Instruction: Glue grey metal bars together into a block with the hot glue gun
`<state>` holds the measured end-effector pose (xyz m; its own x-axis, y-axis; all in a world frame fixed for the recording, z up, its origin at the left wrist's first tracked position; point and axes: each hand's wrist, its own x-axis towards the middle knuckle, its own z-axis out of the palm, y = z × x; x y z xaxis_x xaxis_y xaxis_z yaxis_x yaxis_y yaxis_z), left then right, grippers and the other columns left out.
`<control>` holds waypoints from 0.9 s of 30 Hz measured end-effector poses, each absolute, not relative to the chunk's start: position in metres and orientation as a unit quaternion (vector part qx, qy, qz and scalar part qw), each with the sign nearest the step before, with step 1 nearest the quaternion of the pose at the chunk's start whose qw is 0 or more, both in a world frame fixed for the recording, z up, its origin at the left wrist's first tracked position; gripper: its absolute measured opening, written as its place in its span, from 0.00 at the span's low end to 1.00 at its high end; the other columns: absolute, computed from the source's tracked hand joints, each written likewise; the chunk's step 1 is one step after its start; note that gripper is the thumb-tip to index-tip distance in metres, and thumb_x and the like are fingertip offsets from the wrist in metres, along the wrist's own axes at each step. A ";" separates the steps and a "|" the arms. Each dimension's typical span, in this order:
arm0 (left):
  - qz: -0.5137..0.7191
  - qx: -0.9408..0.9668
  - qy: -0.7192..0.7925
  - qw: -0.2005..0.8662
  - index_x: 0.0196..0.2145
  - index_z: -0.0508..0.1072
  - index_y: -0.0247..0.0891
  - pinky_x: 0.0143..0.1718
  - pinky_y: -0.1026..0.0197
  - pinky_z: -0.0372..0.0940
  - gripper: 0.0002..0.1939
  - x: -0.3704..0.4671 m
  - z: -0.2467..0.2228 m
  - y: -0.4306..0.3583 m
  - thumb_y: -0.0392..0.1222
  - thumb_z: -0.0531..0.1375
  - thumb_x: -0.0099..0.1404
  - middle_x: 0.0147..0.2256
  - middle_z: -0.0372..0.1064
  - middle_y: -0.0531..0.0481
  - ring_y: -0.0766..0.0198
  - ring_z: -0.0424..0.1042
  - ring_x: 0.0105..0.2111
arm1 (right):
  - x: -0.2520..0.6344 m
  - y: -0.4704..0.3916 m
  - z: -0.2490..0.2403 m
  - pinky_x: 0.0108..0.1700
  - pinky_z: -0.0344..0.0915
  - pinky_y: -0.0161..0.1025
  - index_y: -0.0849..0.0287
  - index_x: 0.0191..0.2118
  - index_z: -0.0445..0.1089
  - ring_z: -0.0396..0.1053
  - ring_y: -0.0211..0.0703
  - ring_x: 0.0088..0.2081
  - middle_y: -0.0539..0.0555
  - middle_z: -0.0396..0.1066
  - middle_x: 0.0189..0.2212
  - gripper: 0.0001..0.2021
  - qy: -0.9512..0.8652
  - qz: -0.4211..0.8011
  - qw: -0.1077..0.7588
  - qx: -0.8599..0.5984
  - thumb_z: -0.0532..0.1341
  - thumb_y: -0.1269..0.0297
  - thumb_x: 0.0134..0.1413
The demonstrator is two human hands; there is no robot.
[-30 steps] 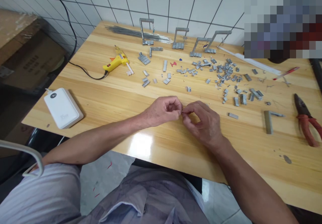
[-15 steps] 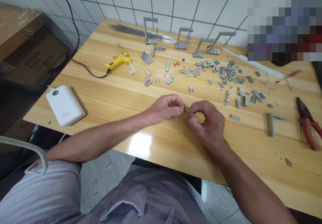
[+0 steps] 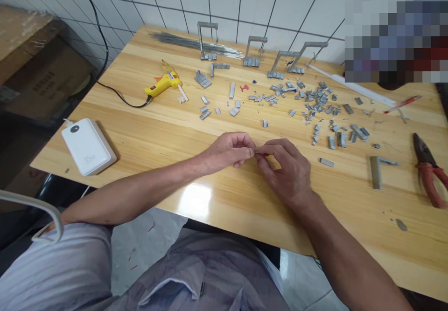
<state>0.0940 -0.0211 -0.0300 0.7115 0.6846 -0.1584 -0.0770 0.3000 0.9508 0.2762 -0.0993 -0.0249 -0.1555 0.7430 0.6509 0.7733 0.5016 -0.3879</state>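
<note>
Over a glossy yellow-brown wooden table [image 3: 224, 194], holding bare left hand [image 3: 234, 150] and bare right hand [image 3: 290, 172] together. Have red-handled pliers [image 3: 426, 167] at three o'clock from them, a yellow plastic glue gun [image 3: 163, 85] at ten, scattered grey metal pieces [image 3: 317, 98] at two. Clamping left fingertips on a tiny dark piece [image 3: 255, 152] (mostly hidden); meeting it with right fingertips, cannot tell if gripping.

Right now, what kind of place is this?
Probably a craft or repair workbench: a yellow glue gun, red-handled pliers and many little grey pieces lie on the wooden table.
</note>
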 end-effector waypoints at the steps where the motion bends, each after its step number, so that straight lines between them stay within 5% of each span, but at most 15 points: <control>1: 0.252 0.536 0.282 0.755 0.31 0.73 0.36 0.21 0.67 0.56 0.08 0.094 -0.030 -0.021 0.39 0.68 0.58 0.22 0.66 0.57 0.73 0.62 0.20 | 0.276 -0.099 -0.025 0.37 0.73 0.37 0.52 0.41 0.73 0.77 0.41 0.36 0.52 0.78 0.36 0.07 -0.760 -0.019 0.417 -0.499 0.65 0.73 0.63; 27: 0.265 0.503 0.234 0.789 0.31 0.72 0.36 0.23 0.67 0.56 0.08 0.097 -0.031 -0.022 0.41 0.67 0.57 0.22 0.67 0.57 0.73 0.62 0.20 | 0.271 -0.101 -0.019 0.38 0.72 0.39 0.51 0.37 0.70 0.76 0.41 0.34 0.49 0.76 0.32 0.10 -0.717 0.099 0.471 -0.504 0.65 0.76 0.57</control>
<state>0.0967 -0.0216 -0.0308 0.7503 0.6529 -0.1033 -0.1824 0.3548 0.9170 0.2714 -0.1012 -0.0188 -0.0489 0.8163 0.5755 0.6292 0.4727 -0.6170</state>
